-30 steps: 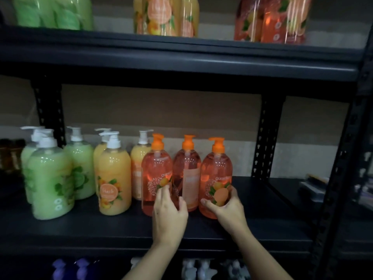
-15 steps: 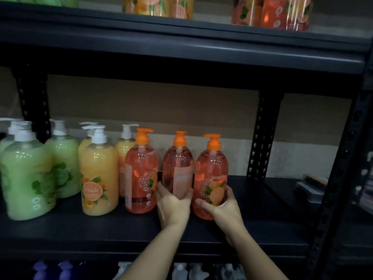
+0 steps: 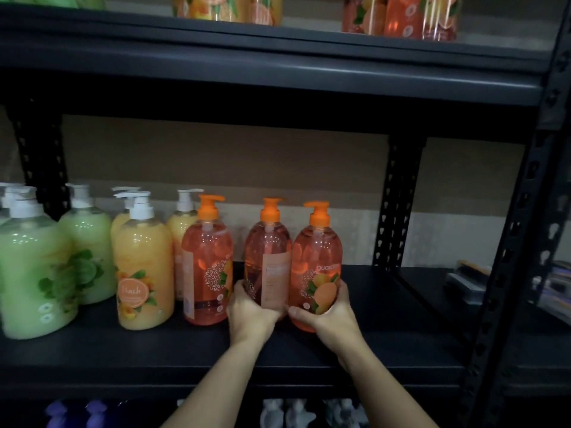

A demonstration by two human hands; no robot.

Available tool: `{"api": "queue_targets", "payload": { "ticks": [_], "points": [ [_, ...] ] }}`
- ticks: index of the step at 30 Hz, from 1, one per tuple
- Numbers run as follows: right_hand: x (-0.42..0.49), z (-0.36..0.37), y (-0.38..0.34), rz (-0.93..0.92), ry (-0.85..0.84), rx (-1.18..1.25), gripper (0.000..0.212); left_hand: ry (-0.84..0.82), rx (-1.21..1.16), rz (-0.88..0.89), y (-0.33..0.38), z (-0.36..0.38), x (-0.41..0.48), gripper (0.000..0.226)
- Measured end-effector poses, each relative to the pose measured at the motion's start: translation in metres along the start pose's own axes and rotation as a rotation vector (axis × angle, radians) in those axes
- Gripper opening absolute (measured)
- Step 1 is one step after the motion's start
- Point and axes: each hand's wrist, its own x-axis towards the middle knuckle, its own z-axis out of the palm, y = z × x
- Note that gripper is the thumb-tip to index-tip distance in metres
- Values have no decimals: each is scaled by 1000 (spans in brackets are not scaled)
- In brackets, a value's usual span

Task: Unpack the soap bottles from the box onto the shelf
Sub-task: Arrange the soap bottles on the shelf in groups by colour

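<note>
Three orange-pink soap bottles with orange pumps stand upright on the black middle shelf point(image 3: 386, 307). My left hand point(image 3: 250, 316) wraps the base of the middle bottle point(image 3: 267, 254), whose back label faces me. My right hand point(image 3: 332, 316) grips the lower part of the right bottle point(image 3: 316, 257), its fruit label facing me. The left orange bottle point(image 3: 207, 267) stands free beside my left hand. No box is in view.
Yellow bottles point(image 3: 143, 273) and green bottles point(image 3: 34, 279) with white pumps fill the shelf's left side. Bare shelf lies right of my hands up to the black upright point(image 3: 398, 205). More bottles stand on the upper shelf point(image 3: 278, 57); pump tops point(image 3: 293, 412) show below.
My left hand has left the left orange bottle and closed on the middle one. Both held bottles now stand close together. The view has shifted slightly rightward and downward.
</note>
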Motion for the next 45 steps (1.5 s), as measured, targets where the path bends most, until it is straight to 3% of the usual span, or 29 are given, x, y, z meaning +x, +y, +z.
{"api": "queue_targets", "payload": {
  "ticks": [9, 22, 33, 45],
  "points": [
    [10, -7, 4, 58, 64, -138, 97, -19, -7, 29, 0, 3, -2, 85],
    [44, -99, 23, 161, 149, -286, 99, -9, 21, 61, -4, 6, 2, 88],
    [51, -107, 43, 119, 138, -188, 104, -36, 26, 53, 0, 5, -1, 90],
    [57, -106, 50, 98, 140, -153, 107, -30, 48, -73, 16, 26, -3, 81]
  ]
}}
